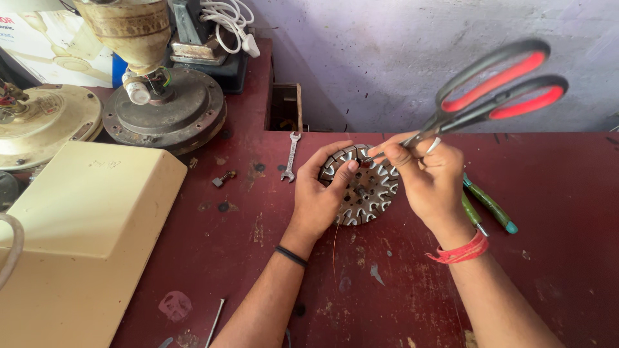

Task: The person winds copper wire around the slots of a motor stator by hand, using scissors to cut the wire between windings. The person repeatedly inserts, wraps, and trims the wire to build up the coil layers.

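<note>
A round slotted metal stator core (366, 193) lies on the dark red table (245, 219). My left hand (319, 193) grips its left rim, thumb pressed on its top edge. My right hand (429, 177) holds black scissors with red-lined handles (496, 90) by the blades, the closed tips pointing down at the core's upper edge and the handles sticking up to the right. A thin wire hangs down from the core toward the table's front.
A small open-end spanner (291, 156) lies left of the core. Two green-handled tools (487, 206) lie to the right. A cream plastic housing (84, 225) fills the left. Fan motor parts (164, 103) stand at the back left, and a screw (222, 178) lies loose.
</note>
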